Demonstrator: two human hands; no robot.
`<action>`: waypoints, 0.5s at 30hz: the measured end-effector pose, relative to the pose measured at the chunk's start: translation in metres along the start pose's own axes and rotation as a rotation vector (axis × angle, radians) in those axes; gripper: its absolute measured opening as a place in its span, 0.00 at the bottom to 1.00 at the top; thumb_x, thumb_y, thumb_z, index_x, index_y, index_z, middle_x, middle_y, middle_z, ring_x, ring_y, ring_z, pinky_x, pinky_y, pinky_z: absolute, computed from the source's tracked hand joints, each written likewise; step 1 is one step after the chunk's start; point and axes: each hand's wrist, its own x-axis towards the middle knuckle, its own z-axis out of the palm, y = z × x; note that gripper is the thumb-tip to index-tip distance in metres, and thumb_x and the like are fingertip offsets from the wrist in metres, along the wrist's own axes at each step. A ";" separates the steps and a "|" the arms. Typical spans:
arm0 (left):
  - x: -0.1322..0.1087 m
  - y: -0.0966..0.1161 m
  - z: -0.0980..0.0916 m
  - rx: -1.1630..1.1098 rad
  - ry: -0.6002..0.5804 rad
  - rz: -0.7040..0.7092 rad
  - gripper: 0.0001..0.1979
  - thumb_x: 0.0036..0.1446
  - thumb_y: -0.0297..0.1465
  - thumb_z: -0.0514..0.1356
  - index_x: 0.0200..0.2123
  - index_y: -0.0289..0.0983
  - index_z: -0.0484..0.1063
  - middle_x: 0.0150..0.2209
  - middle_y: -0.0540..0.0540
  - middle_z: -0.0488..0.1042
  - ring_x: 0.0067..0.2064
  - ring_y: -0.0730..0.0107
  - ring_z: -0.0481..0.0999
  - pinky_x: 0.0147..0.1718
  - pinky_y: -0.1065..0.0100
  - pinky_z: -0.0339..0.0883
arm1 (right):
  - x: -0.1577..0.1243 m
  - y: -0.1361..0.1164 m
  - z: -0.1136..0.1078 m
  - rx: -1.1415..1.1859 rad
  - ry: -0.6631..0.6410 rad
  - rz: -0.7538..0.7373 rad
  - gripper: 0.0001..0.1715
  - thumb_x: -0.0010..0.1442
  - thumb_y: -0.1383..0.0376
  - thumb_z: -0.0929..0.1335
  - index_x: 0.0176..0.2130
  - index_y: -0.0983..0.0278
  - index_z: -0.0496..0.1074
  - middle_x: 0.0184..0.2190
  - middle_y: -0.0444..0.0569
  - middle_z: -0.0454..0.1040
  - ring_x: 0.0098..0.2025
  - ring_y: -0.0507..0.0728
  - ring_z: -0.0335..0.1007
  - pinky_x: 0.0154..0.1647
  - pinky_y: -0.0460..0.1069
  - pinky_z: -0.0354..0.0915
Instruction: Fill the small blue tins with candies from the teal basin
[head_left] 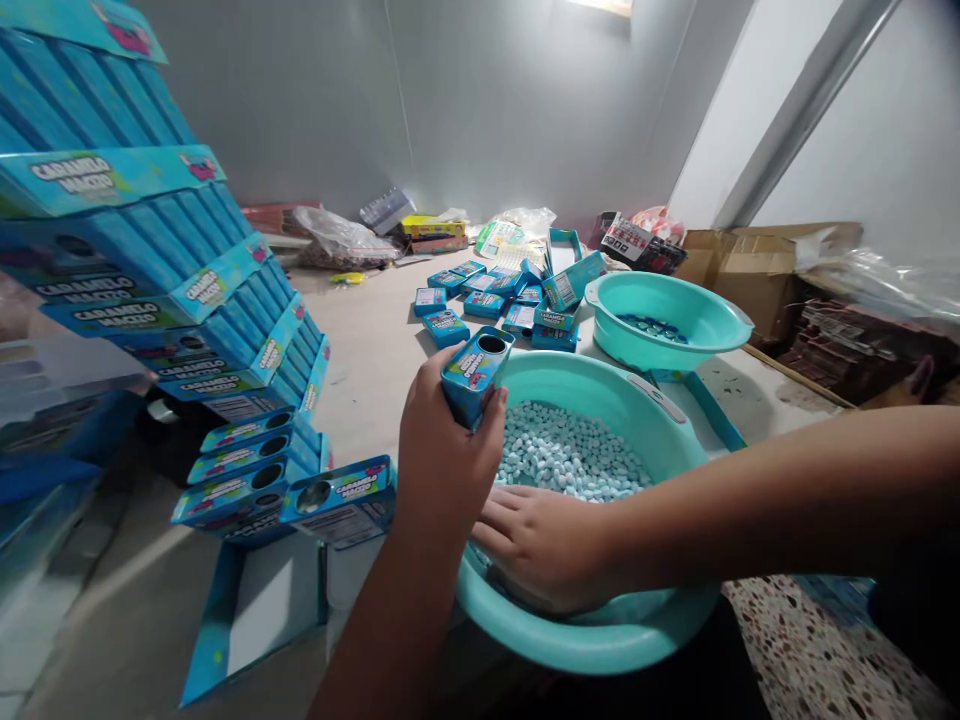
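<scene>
My left hand (pixel 446 450) is wrapped round a small blue box (pixel 474 372) with a round dark opening on top, held upright at the near bowl's left rim. Inside that turquoise bowl (pixel 585 645), my right hand (pixel 551 545) reaches down among pale blue candies (pixel 574 450); its fingers point left, and their tips and anything in them are hidden. Left of my left hand, a blue box with a round window (pixel 341 495) rests beside several similar boxes (pixel 251 470) at an open blue tray (pixel 274 600).
Filled display boxes (pixel 142 250) are stacked high at the left. Several small blue boxes (pixel 484 300) lie at the table's middle. Behind the near bowl stands a second turquoise bowl (pixel 660 290) with dark blue discs. Cardboard boxes (pixel 757 270) stand at the right.
</scene>
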 end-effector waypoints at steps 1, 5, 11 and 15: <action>0.000 0.000 0.000 0.000 -0.002 0.003 0.24 0.56 0.31 0.67 0.55 0.35 0.67 0.48 0.40 0.75 0.51 0.55 0.76 0.51 0.56 0.72 | 0.000 -0.002 0.008 -0.047 0.017 -0.029 0.24 0.68 0.63 0.59 0.56 0.72 0.72 0.58 0.62 0.72 0.59 0.63 0.68 0.64 0.56 0.63; 0.000 0.001 0.000 -0.020 -0.011 0.010 0.23 0.56 0.31 0.66 0.54 0.37 0.67 0.48 0.41 0.75 0.51 0.55 0.77 0.50 0.55 0.73 | 0.003 0.009 0.031 -0.208 0.011 -0.030 0.24 0.68 0.64 0.57 0.53 0.67 0.75 0.58 0.59 0.73 0.60 0.64 0.68 0.64 0.58 0.63; 0.000 0.000 0.000 -0.020 -0.015 0.028 0.23 0.56 0.30 0.66 0.54 0.36 0.67 0.48 0.40 0.75 0.52 0.55 0.76 0.51 0.55 0.72 | 0.008 0.041 0.028 -0.167 -0.187 -0.030 0.22 0.64 0.64 0.59 0.51 0.65 0.76 0.54 0.61 0.74 0.59 0.67 0.68 0.62 0.58 0.64; 0.000 0.001 0.000 -0.036 -0.011 -0.025 0.24 0.56 0.31 0.66 0.54 0.35 0.67 0.48 0.40 0.75 0.51 0.55 0.77 0.50 0.56 0.73 | 0.007 0.084 0.006 -0.085 -0.238 -0.049 0.16 0.61 0.71 0.64 0.47 0.68 0.77 0.49 0.62 0.77 0.53 0.65 0.72 0.59 0.58 0.68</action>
